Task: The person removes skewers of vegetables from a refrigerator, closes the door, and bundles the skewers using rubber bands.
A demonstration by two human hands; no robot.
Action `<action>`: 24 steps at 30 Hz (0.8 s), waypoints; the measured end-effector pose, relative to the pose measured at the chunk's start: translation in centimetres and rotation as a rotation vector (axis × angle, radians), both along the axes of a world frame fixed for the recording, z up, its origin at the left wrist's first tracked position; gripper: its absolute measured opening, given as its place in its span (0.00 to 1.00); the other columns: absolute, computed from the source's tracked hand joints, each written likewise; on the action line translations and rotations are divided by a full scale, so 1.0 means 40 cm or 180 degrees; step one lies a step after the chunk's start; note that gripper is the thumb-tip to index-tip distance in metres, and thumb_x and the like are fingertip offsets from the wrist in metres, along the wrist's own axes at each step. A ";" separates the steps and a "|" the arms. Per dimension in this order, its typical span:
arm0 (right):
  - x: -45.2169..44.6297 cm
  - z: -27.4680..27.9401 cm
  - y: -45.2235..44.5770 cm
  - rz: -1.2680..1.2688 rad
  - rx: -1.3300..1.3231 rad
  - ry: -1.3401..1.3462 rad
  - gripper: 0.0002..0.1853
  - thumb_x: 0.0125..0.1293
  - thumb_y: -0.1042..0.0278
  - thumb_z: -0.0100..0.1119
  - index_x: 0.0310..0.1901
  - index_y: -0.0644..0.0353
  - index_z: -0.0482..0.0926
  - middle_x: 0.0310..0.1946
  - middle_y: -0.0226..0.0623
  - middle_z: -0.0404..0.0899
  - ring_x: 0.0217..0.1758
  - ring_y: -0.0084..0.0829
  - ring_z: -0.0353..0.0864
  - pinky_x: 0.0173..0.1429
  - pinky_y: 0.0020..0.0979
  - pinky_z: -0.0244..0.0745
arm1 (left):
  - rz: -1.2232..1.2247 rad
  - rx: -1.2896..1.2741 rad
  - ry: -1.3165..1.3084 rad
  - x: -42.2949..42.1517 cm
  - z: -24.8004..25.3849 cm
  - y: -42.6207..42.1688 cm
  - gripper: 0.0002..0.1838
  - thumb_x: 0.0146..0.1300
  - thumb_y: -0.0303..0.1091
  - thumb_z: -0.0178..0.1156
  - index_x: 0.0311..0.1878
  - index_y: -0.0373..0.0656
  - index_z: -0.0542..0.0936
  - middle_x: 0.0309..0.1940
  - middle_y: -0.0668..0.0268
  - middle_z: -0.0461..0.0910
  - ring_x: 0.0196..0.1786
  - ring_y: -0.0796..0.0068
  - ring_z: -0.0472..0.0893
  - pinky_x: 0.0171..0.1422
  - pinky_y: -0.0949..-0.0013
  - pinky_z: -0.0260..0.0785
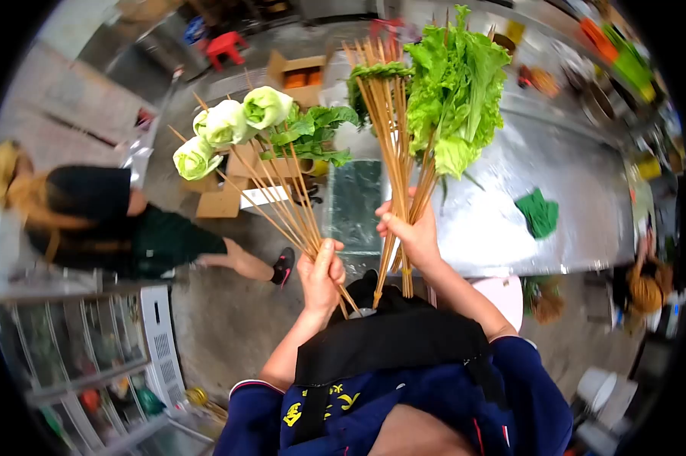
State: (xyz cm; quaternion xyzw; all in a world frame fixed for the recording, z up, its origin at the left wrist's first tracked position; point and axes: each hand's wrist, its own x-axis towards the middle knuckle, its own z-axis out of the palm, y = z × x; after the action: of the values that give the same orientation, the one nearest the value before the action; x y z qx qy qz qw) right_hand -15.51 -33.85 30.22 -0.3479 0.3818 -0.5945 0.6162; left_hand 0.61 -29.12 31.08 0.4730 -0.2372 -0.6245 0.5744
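My left hand (321,277) is closed around a fan of wooden skewers (282,199). Pale green cabbage-like heads (226,121) sit on the skewer tips, with darker leafy greens (312,137) beside them. Closed on a thicker bundle of skewers is my right hand (413,232). Frilly lettuce leaves (461,87) top the right part of that bundle, and a thin green vegetable (381,71) is threaded across its left part. Both bundles point away from me, their lower ends close to my black apron (392,338).
On the right stands a metal table (571,159) with a green cloth (539,213) on it. Cardboard boxes (232,171) and a red stool (226,49) are on the floor ahead. A person (130,220) walks at left, near a glass-front fridge (77,349). Another person (647,289) is far right.
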 end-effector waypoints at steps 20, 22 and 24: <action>1.050 -0.019 0.160 0.2769 -0.0616 0.0191 0.22 0.61 0.68 0.55 0.54 0.62 0.60 0.41 0.31 0.69 0.42 0.19 0.69 0.46 0.24 0.68 | 0.2007 -0.1160 -0.0998 0.724 -0.048 0.262 0.23 0.50 0.30 0.66 0.48 0.37 0.68 0.33 0.71 0.73 0.31 0.86 0.72 0.31 0.81 0.63; 1.184 -0.039 0.140 0.3052 -0.0641 0.0097 0.23 0.63 0.63 0.51 0.56 0.62 0.60 0.42 0.32 0.70 0.39 0.20 0.71 0.43 0.24 0.69 | 0.1842 -0.0758 -0.1000 0.872 -0.052 0.291 0.20 0.49 0.27 0.65 0.44 0.38 0.70 0.30 0.71 0.75 0.27 0.87 0.73 0.27 0.83 0.63; 1.342 -0.033 0.143 0.3064 -0.0663 -0.0129 0.23 0.67 0.55 0.45 0.56 0.62 0.61 0.41 0.32 0.71 0.39 0.19 0.71 0.42 0.22 0.69 | 0.1734 -0.0791 -0.0763 1.021 -0.023 0.298 0.16 0.49 0.24 0.62 0.42 0.37 0.72 0.28 0.69 0.76 0.27 0.85 0.74 0.28 0.82 0.66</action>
State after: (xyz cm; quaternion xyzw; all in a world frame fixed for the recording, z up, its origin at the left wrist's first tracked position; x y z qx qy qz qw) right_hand 38.15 -28.13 28.91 -0.5330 0.1041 -0.2839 0.7902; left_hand 41.44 -17.22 30.17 0.5156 -0.2422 -0.3539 0.7418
